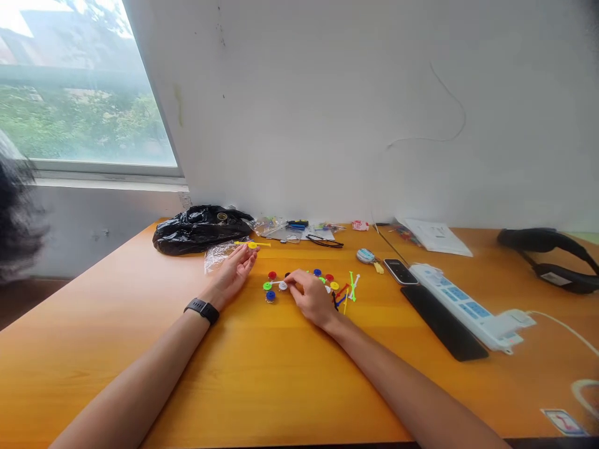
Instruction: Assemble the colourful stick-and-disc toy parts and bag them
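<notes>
Holding a yellow piece (253, 245), a thin rod with a round middle, at the fingertips of the left hand (231, 272), with the palm turned partly up and the fingers loosely curled; long axis roughly crosswise to the body. Pinching a white disc (283, 285) with the right hand (313, 300), thumb and forefinger brought narrow; cannot tell the exact contact, with the grip partly turned from view. Placing that disc between the two hands, right at the right fingertips and clearly nearer the right hand, on the near side of the yellow piece. Meeting a short white rod (277, 282) there, also lying crosswise, leading leftward to a green disc (267, 286). Seeing a red disc (272, 275) just beyond this joint and a blue disc (270, 295) just on the near side.

Finding loose rods, among them a green rod (352, 285), just to the right of the right hand, with a phone (399, 272) and a power strip (461, 302) farther out. Bordering the left hand's far side with clear plastic (218, 257) and a black bag (199, 231). Leaving the broadest span of table (271, 374) between the forearms, with the near edge well apart from both hands.
</notes>
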Demonstrator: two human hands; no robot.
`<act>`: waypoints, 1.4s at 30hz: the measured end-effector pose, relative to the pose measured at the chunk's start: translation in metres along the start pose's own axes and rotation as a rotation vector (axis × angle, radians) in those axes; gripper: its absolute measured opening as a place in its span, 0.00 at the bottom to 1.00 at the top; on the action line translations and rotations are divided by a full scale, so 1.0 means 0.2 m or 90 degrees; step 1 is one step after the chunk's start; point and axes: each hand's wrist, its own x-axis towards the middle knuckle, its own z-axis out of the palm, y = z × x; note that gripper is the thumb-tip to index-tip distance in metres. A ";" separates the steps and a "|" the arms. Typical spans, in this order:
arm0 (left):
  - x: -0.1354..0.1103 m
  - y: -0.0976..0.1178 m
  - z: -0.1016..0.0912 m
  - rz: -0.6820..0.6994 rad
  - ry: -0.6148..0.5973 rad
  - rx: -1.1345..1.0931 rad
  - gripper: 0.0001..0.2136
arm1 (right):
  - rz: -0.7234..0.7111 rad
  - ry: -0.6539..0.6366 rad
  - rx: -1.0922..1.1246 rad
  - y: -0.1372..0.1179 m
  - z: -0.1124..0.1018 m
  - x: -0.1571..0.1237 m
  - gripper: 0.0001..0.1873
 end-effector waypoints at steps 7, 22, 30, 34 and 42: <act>0.00 0.00 0.01 -0.003 0.013 -0.003 0.04 | -0.021 -0.007 -0.020 -0.01 0.01 0.00 0.09; -0.01 0.00 0.02 0.000 -0.004 0.001 0.05 | -0.045 -0.059 -0.084 -0.02 -0.02 0.00 0.10; 0.00 0.00 0.01 -0.027 0.016 0.002 0.09 | -0.068 -0.069 -0.170 -0.05 -0.08 -0.02 0.10; 0.00 0.00 0.01 -0.024 0.025 -0.008 0.06 | -0.059 -0.086 -0.149 -0.05 -0.07 -0.02 0.11; -0.01 -0.01 0.02 -0.008 0.003 0.015 0.05 | -0.046 -0.073 -0.124 -0.06 -0.03 -0.01 0.14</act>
